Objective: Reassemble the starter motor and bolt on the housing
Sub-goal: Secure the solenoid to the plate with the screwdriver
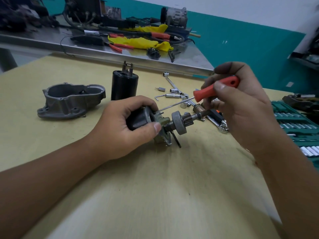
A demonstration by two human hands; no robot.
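Pale wood-grain tabletop (155, 178) fills the lower frame, and you work just above its centre. Your left hand (124, 130) wraps its fingers and thumb round the dark cylindrical body of the starter motor assembly (155, 121), holding it on its side so the shaft points toward the right of the frame and the end plate faces your tool. Your right hand (241, 104) pinches the red plastic handle of the screwdriver (215, 89), thumb across the handle, with the thin bright steel shank slanting down-left to the plate's rim; that angle suggests you are seating or turning a small fastener there, though the tip itself is too small to make out. On the shaft sit a grey disc-shaped clutch and a toothed pinion (188, 119), both dull metal.

Left of centre, the cast aluminium housing (69, 100) lies open side up, rough and grey, well apart from the motor and waiting to be bolted on. Behind your left hand stands the glossy black solenoid can (124, 87), upright. Loose chrome sockets (174, 94) scatter at centre right, near a green socket case (293, 123) at the right edge.
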